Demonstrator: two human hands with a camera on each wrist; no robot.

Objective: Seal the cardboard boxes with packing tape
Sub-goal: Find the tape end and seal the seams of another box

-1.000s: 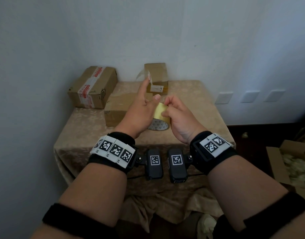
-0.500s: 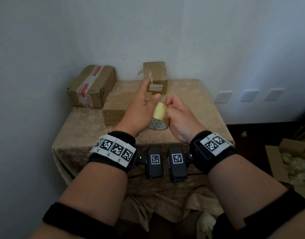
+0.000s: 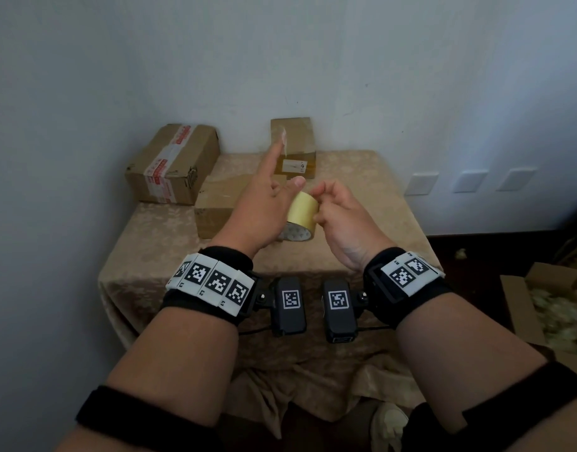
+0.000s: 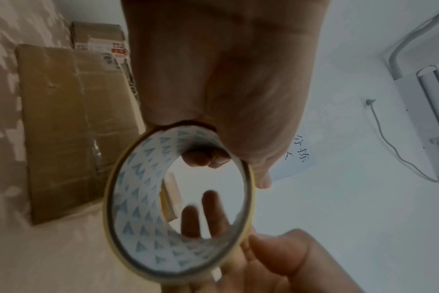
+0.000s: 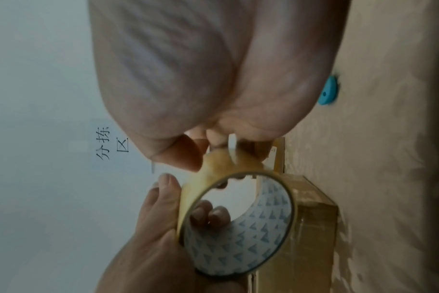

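Note:
I hold a yellowish packing tape roll (image 3: 301,212) above the table, between both hands. My left hand (image 3: 290,197) grips it with fingers through the core and the thumb on top. Its index finger points up with a small clear scrap of tape (image 3: 283,138) stuck to the tip. My right hand (image 3: 318,207) pinches the tape at the roll's right rim. In the right wrist view a lifted strip runs from the roll (image 5: 263,237) to those fingers. Three cardboard boxes stand behind: a red-and-white taped box (image 3: 172,163), a plain middle box (image 3: 221,208) and a small upright box (image 3: 295,148).
The small table has a beige cloth (image 3: 362,203) and stands against a white wall corner. An open carton with filling (image 3: 541,308) sits on the floor at the right. A small blue object (image 5: 328,91) lies on the cloth.
My right hand has turned outward and shifted slightly right, uncovering more of the roll. The left hand keeps its grip with the index finger raised.

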